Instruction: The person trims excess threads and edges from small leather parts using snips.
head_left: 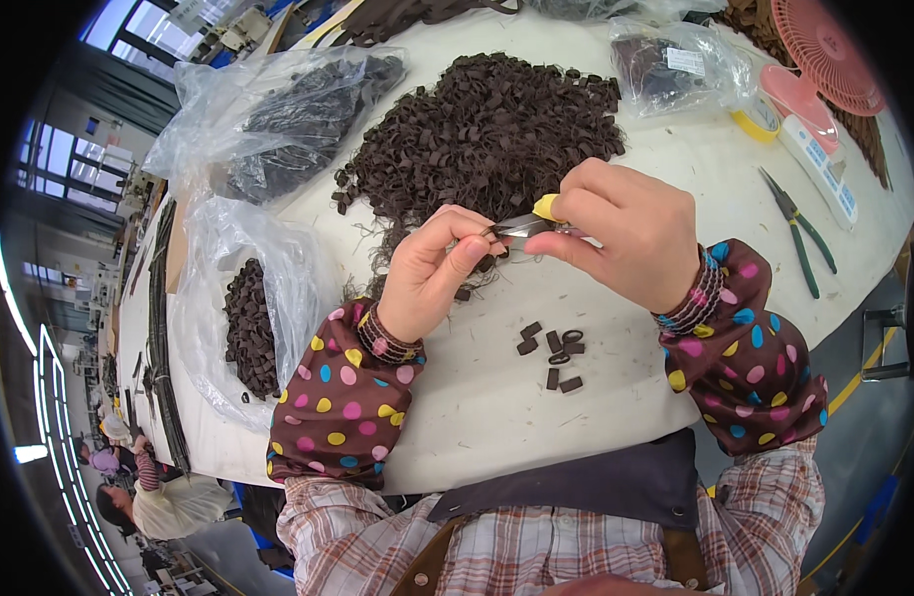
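My left hand (429, 275) pinches a small dark brown fabric piece (491, 235) with trailing threads. My right hand (626, 230) grips small silver scissors (521, 224), their blades at that piece; something yellow (545, 207) covers my index fingertip. Beyond both hands lies a heap of brown fabric loops (487, 124) with loose threads. Several small brown loops (570, 383) lie on the white table (487, 427) nearer me, between my forearms. Left of my left arm, an open clear bag (204, 303) holds more brown pieces (253, 333).
Bagged dark material (308, 124) sits upper left, another bag (655, 74) upper right. Pliers (804, 238), yellow tape (758, 124), a white power strip (824, 179) and a pink fan (824, 45) are on the right. Long dark strips (159, 348) line the left edge; other people (169, 507) work beyond.
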The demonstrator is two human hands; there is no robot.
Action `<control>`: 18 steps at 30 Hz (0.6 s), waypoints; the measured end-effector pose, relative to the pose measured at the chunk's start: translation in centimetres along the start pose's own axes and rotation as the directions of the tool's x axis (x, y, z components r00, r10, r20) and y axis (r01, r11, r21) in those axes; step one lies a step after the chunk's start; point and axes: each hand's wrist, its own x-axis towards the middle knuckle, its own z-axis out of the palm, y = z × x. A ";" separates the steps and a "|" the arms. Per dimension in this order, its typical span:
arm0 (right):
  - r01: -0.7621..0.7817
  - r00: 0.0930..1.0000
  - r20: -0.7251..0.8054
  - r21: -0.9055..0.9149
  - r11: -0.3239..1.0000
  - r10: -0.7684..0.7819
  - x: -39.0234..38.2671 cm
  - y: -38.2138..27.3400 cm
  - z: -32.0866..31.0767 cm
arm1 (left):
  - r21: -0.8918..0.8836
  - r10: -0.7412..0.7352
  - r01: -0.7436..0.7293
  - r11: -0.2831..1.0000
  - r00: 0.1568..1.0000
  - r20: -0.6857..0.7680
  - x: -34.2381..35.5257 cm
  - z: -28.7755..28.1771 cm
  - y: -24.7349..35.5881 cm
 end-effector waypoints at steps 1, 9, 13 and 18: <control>0.036 0.999 -0.009 -0.029 0.999 -0.036 0.0 0.0 0.1 | -0.004 0.001 -0.001 1.000 1.000 -0.010 0.0 0.1 -0.1; 0.161 0.987 0.004 -0.168 0.972 -0.163 -0.2 -0.2 0.1 | 0.067 0.009 -0.007 0.998 1.000 -0.028 0.0 0.2 -0.3; 0.204 0.978 -0.008 -0.211 0.956 -0.210 -0.3 -0.2 -0.2 | 0.089 0.006 -0.003 0.996 1.000 -0.025 0.0 0.3 -0.2; 0.179 0.982 -0.020 -0.188 0.966 -0.186 -0.2 -0.2 -0.3 | 0.059 0.015 -0.012 0.998 0.999 -0.046 -0.2 0.1 -0.2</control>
